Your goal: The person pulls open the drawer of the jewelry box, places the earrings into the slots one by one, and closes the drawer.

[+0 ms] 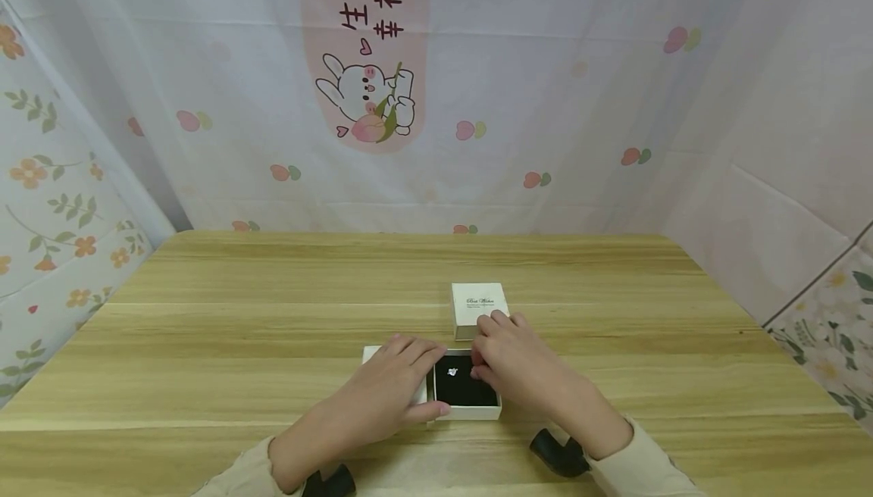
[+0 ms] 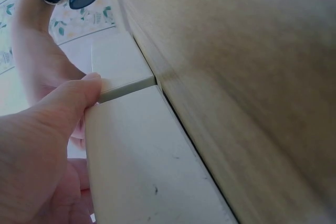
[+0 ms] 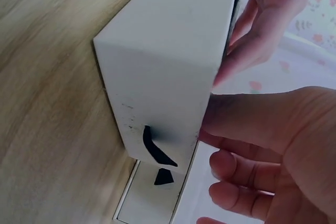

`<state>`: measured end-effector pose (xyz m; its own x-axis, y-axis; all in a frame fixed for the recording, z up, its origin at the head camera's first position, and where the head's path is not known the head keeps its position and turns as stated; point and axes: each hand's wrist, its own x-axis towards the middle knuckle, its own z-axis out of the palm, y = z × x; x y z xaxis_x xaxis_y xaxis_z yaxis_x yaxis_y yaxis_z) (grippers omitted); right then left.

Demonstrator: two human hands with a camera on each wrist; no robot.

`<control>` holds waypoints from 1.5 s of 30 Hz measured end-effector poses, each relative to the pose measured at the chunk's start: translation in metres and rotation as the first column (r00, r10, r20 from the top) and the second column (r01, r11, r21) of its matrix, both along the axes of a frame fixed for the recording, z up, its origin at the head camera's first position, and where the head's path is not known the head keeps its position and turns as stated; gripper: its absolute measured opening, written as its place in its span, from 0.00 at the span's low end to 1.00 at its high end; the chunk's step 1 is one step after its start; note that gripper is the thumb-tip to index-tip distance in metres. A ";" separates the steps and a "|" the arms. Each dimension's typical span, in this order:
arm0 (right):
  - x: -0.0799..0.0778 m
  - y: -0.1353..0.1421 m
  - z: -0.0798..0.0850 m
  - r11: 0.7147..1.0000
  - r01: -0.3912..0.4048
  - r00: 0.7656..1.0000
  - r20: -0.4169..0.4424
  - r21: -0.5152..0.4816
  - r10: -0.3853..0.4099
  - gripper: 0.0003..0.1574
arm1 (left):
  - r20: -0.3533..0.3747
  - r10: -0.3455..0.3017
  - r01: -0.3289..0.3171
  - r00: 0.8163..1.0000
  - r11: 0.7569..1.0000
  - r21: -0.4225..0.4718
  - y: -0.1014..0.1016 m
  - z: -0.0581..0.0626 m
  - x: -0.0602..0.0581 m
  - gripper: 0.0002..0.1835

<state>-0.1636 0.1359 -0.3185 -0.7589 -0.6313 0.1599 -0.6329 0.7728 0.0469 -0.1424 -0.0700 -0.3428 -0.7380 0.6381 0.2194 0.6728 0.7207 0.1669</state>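
A shallow open white box (image 1: 467, 412) with a black lining lies between both hands in the head view. On the lining sits a small shiny piece of jewellery (image 1: 452, 371). My left hand (image 1: 382, 387) spans the open box's left end, holding it between thumb and fingers, and covers much of a second white box (image 2: 142, 156) beside it. Over the right end is my right hand (image 1: 511, 361), thumb and forefinger bent down at the lining; whether they pinch something I cannot tell. A black ribbon tab (image 3: 155, 150) hangs on the open box's right side.
Just behind the open box stands a closed white box (image 1: 477, 300) with printed lettering, partly behind my right fingers. Wooden tabletop (image 1: 273, 277) surrounds the boxes. A patterned cloth (image 1: 546, 88) hangs beyond its far edge. Black devices (image 1: 562, 451) sit at both wrists.
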 end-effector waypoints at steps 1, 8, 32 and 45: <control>0.000 0.000 0.000 1.000 -0.005 1.000 0.003 -0.002 0.005 0.11 | 0.001 0.000 0.000 1.000 1.000 0.001 0.000 0.000 0.000 0.33; -0.002 0.000 -0.001 1.000 -0.015 0.999 0.035 -0.021 0.015 0.11 | 0.017 0.009 -0.009 1.000 1.000 -0.006 0.000 0.000 -0.001 0.34; -0.005 0.005 0.000 0.999 -0.001 0.996 0.092 -0.037 0.004 0.06 | 0.008 0.010 -0.010 1.000 1.000 -0.001 0.000 -0.001 -0.001 0.34; -0.005 0.003 -0.007 0.999 -0.013 0.996 0.088 -0.037 0.016 0.08 | 0.002 -0.001 0.001 1.000 1.000 -0.010 0.000 -0.002 0.000 0.34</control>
<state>-0.1686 0.1387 -0.3254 -0.7616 -0.6376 0.1157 -0.6448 0.7635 -0.0372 -0.1429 -0.0700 -0.3448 -0.7378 0.6410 0.2117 0.6732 0.7218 0.1608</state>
